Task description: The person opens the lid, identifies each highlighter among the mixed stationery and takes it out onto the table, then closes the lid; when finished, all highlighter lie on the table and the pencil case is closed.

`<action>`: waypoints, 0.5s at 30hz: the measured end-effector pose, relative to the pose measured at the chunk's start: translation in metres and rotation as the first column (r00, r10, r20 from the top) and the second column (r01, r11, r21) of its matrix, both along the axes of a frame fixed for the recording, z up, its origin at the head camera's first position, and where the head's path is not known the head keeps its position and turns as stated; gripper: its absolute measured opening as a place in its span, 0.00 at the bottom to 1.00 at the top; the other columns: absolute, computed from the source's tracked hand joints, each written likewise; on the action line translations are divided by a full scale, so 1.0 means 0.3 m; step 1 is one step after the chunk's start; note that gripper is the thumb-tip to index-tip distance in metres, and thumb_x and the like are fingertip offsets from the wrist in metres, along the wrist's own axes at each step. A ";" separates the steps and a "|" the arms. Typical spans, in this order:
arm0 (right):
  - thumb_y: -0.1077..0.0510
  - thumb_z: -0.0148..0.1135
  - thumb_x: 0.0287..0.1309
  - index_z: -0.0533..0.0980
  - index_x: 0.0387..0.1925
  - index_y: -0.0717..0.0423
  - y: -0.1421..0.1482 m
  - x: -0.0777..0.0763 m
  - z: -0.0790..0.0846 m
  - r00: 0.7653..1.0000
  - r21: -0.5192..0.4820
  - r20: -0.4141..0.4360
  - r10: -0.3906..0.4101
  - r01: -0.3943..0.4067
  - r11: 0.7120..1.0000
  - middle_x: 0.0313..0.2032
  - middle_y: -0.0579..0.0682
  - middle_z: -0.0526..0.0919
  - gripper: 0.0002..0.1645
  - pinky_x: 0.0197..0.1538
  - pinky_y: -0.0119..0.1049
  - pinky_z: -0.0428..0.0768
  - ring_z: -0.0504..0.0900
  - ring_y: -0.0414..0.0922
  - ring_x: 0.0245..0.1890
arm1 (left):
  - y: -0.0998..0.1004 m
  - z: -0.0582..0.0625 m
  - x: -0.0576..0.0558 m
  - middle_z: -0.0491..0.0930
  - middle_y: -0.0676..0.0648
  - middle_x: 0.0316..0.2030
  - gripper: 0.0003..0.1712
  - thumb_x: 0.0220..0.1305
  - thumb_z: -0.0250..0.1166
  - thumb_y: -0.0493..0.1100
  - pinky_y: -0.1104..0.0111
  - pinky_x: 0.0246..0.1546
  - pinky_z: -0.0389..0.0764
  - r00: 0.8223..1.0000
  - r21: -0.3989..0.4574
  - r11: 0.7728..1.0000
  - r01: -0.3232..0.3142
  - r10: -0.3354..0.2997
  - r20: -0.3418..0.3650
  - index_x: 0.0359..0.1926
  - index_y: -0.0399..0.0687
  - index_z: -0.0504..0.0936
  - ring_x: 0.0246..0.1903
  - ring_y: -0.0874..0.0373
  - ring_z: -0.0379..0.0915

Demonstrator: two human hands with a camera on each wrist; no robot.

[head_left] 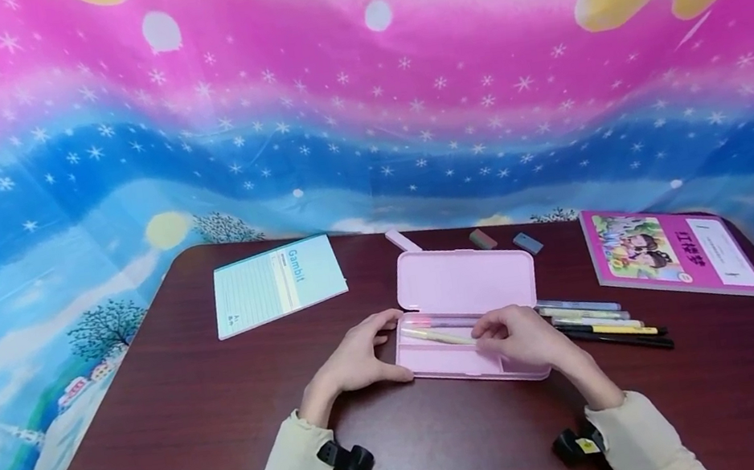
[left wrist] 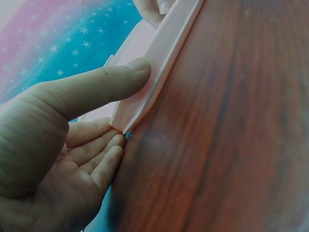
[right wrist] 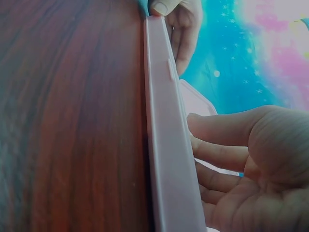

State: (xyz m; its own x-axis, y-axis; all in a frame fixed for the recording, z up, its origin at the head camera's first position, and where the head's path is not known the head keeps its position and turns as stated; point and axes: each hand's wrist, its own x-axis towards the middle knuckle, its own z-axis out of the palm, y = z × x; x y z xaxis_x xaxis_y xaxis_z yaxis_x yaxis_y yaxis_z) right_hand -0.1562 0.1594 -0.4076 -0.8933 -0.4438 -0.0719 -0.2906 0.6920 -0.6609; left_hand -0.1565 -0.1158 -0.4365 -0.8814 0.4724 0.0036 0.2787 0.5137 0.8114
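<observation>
A pink pencil case [head_left: 466, 278] lies with its lid raised on the table. My left hand [head_left: 357, 358] holds its left end, the thumb against the front wall and the fingers round towards the back corner. Over the right part of the tray, my right hand [head_left: 520, 337] pinches the end of a pale yellow pen [head_left: 438, 336] that lies in the rear compartment. A clear pen with a reddish tip [head_left: 423, 325] lies behind it. In the right wrist view the case wall [right wrist: 171, 125] hides the right fingertips.
Several pens and markers [head_left: 606, 328] lie right of the case. Behind it are a pink strip-shaped piece [head_left: 403, 241], a brown-green eraser [head_left: 483, 239] and a blue-grey eraser [head_left: 528, 243]. A light-blue notebook [head_left: 254, 290] lies left, a pink book [head_left: 672, 252] right. A printed cloth [head_left: 358, 108] hangs behind.
</observation>
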 end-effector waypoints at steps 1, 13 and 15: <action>0.60 0.63 0.52 0.80 0.36 0.54 -0.001 0.000 -0.001 1.000 0.000 0.006 0.000 0.000 1.000 0.29 0.43 0.79 0.08 0.39 0.35 0.76 0.73 0.40 0.29 | -0.001 0.001 0.000 0.67 0.50 0.56 0.47 0.37 0.76 0.50 0.66 0.54 0.69 1.000 0.000 1.000 0.000 0.000 0.000 0.60 0.49 0.64 0.53 0.56 0.66; 0.60 0.63 0.51 0.80 0.34 0.55 -0.016 -0.011 -0.006 0.999 0.003 0.004 0.038 -0.038 0.999 0.25 0.43 0.76 0.06 0.33 0.32 0.71 0.70 0.40 0.27 | -0.005 0.005 0.002 0.67 0.49 0.55 0.48 0.37 0.76 0.50 0.64 0.54 0.69 1.000 0.009 1.000 0.006 -0.006 -0.013 0.60 0.47 0.63 0.53 0.55 0.66; 0.60 0.64 0.50 0.79 0.33 0.53 -0.019 -0.010 -0.005 0.999 0.004 0.008 0.034 -0.034 0.999 0.24 0.43 0.75 0.06 0.33 0.33 0.71 0.70 0.40 0.27 | -0.004 0.006 0.003 0.67 0.49 0.55 0.48 0.37 0.76 0.50 0.64 0.54 0.69 1.000 0.012 1.000 0.008 -0.008 -0.011 0.60 0.47 0.64 0.53 0.55 0.66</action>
